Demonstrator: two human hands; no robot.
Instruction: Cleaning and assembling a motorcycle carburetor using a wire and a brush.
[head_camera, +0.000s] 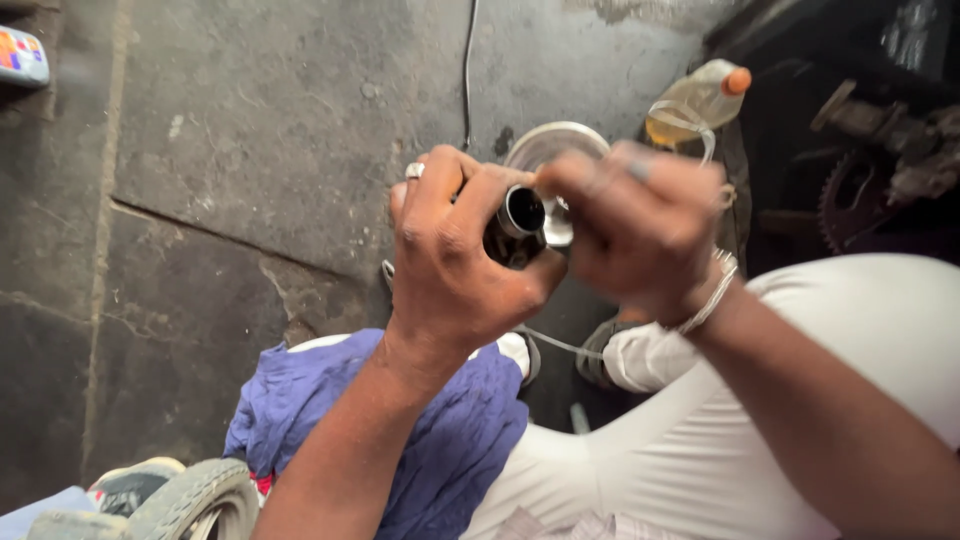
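Note:
My left hand (455, 250) is closed around a small dark metal cylinder part (517, 222) with a shiny ring-shaped open end, held up in front of me. A ring sits on one finger of that hand. My right hand (640, 230) is blurred, its fingertips pinched at the rim of the same part; a metal bangle circles the wrist. Whether the right hand holds something small of its own is hidden by the blur.
A round metal bowl (545, 145) lies on the dark stone floor (250, 150) beyond my hands. A plastic bottle of yellow liquid (700, 100) with an orange cap stands to the right, beside a greasy sprocket (850, 195). A blue cloth (440, 440) covers my knee; a small tyre (195, 495) sits at lower left.

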